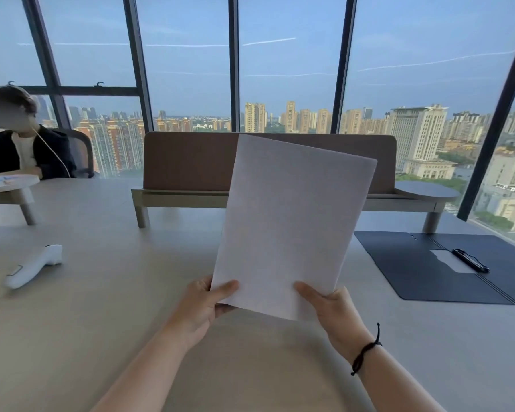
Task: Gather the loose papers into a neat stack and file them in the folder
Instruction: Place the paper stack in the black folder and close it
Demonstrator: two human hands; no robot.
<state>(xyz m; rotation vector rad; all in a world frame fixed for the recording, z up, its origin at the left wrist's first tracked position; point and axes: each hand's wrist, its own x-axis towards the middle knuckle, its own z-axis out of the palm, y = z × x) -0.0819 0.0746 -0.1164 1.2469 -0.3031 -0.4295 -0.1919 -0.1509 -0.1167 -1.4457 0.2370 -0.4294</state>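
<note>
A stack of white papers (289, 224) is held upright above the table, tilted a little to the right. My left hand (204, 307) grips its lower left corner, thumb on the front. My right hand (330, 307) grips the lower right edge, a black cord on the wrist. A dark folder (422, 272) lies open flat on the table to the right, with a black metal clip (470, 260) near its middle fold and a pale patch beside it.
A white handheld device (32, 267) lies on the beige table (101, 322) at the left. A low desk shelf with a brown divider panel (191, 162) stands behind the papers. A person (21, 144) sits at the far left. Tall windows lie beyond.
</note>
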